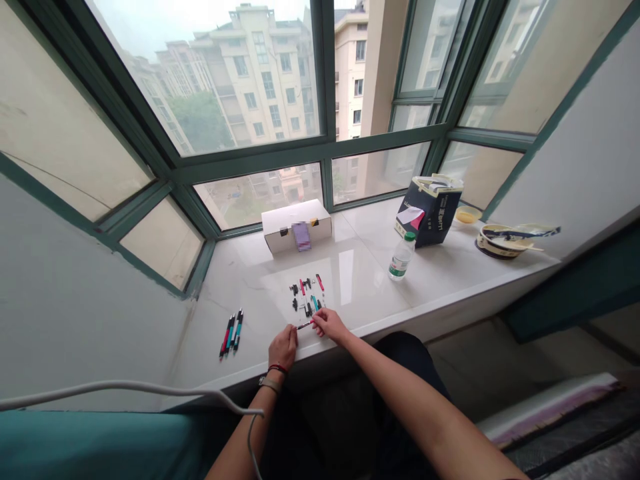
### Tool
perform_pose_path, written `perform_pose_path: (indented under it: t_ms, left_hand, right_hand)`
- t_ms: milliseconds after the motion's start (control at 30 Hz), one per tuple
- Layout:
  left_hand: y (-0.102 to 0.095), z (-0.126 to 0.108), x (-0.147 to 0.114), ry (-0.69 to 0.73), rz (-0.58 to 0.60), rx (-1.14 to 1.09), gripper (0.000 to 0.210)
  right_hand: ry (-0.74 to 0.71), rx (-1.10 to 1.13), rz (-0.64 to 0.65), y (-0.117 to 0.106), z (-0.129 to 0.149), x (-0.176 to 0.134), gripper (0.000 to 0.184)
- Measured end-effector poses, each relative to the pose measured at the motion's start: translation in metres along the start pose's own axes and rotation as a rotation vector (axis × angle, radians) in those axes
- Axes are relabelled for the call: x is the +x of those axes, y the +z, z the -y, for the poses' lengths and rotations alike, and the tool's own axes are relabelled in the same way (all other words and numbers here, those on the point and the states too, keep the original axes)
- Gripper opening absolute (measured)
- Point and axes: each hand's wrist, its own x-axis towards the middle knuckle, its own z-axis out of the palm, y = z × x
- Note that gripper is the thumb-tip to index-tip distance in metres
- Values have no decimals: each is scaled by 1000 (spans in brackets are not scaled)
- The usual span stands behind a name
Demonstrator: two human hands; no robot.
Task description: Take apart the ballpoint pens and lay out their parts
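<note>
Between my two hands, close to the sill's front edge, is a slim pen (pixel 304 325) with a dark section and a pink end. My left hand (pixel 284 345), a band and a watch at its wrist, pinches the dark end. My right hand (pixel 329 324) is closed on the pink end. Just beyond lie loose pen parts (pixel 302 288) in rough rows: pink and teal barrels, black grips and clips, and small pieces too tiny to name. Several whole pens (pixel 231 335), pink, teal and black, lie side by side to the left of my left hand.
On the glossy white sill (pixel 350 293), a white box (pixel 275 233) with a purple packet (pixel 301 237) stands by the window. Rightward are a green-capped bottle (pixel 401 259), a dark paper bag (pixel 435 213) and a food bowl (pixel 493 247). A white cable (pixel 150 385) crosses the lower left.
</note>
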Motion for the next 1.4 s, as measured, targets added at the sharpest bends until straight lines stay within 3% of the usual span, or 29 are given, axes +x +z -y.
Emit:
perform_pose_path:
  t_ms: [200, 400, 900, 1233, 1400]
  left_hand:
    - [-2, 1, 2, -102, -9, -72, 51]
    - [-3, -1, 1, -80, -54, -193, 29]
    - [0, -2, -1, -32, -24, -79, 21]
    - [-1, -1, -1, -10, -2, -9, 31]
    - [1, 0, -1, -48, -54, 16, 32]
  right_hand:
    - [-6, 1, -4, -1, 0, 1, 27]
    - [-7, -7, -48, 1, 5, -1, 27]
    - [-12, -10, -51, 2, 4, 0, 25]
    - [-10, 3, -48, 1, 5, -1, 26]
    - [-9, 10, -61, 1, 5, 0, 25]
